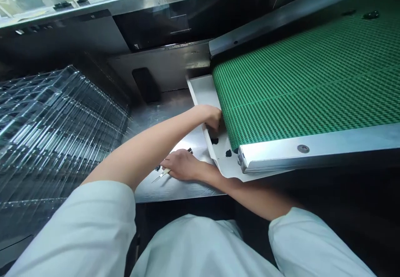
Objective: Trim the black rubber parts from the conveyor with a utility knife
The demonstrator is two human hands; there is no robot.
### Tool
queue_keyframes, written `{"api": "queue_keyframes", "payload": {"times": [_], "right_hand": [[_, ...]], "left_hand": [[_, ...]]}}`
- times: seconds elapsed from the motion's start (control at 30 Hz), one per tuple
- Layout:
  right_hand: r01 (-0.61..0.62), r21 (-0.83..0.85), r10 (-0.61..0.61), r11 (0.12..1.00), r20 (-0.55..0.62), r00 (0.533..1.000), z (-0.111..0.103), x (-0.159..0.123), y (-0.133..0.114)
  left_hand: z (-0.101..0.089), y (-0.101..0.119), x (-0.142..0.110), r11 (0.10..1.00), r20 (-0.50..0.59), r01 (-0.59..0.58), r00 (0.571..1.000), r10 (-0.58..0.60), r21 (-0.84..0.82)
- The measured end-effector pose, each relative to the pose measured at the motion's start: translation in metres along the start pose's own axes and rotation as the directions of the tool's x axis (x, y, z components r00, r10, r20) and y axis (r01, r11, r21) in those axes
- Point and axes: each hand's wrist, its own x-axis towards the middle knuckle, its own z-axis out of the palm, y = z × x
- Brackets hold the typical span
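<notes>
Two hands crossed, left hand (212,117) at the lip of a white tray (203,93) set under the green conveyor belt (306,81) seemingly to catch black pieces (228,153), its grip hidden, right hand (183,165) closed around tweezers (161,175)

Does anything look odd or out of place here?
Yes: small black lumps lie loose on the white tray just under the end of the green belt. They look like stray spills against the clean white surface. The right hand holds tweezers nearby.
</notes>
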Motion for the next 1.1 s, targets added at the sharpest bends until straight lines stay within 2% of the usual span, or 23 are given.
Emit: {"api": "queue_keyframes", "payload": {"times": [0.1,0.2,0.3,0.4,0.47,0.63,0.9,1.0,1.1], "right_hand": [[-0.006,0.016,0.006,1.000,0.007,1.000,-0.002,-0.001,0.000],[-0.019,0.022,0.018,1.000,0.034,0.999,-0.004,-0.001,-0.001],[-0.037,0.037,0.035,0.999,0.054,0.998,-0.003,0.000,-0.001],[-0.053,0.083,0.049,0.995,0.041,0.998,0.001,0.002,0.001],[-0.062,0.117,0.057,0.991,0.046,0.997,0.003,0.003,0.002],[-0.069,0.163,0.061,0.984,0.051,0.997,0.003,0.003,0.003],[-0.067,0.183,0.055,0.981,0.067,0.996,-0.002,0.003,0.002],[-0.086,0.174,0.068,0.981,0.107,0.992,-0.006,0.004,0.001],[-0.085,0.129,0.069,0.988,0.121,0.990,-0.006,0.004,0.000]], "left_hand": [[0.009,0.002,0.007,0.991,0.085,-0.054,0.994,0.064,-0.120],[0.016,0.007,0.001,0.976,0.179,-0.079,0.977,0.117,-0.204],[0.016,0.013,-0.008,0.977,0.232,-0.147,0.956,0.181,-0.156],[0.015,0.022,-0.017,0.961,0.293,-0.270,0.916,0.275,-0.058],[0.016,0.030,-0.021,0.950,0.327,-0.310,0.894,0.305,-0.039],[0.021,0.042,-0.028,0.942,0.336,-0.327,0.881,0.333,-0.077],[0.027,0.040,-0.033,0.939,0.438,-0.238,0.837,0.328,-0.247],[0.026,0.038,-0.034,0.928,0.404,-0.220,0.852,0.333,-0.301],[0.025,0.035,-0.033,0.914,0.316,-0.226,0.887,0.336,-0.338]]}}
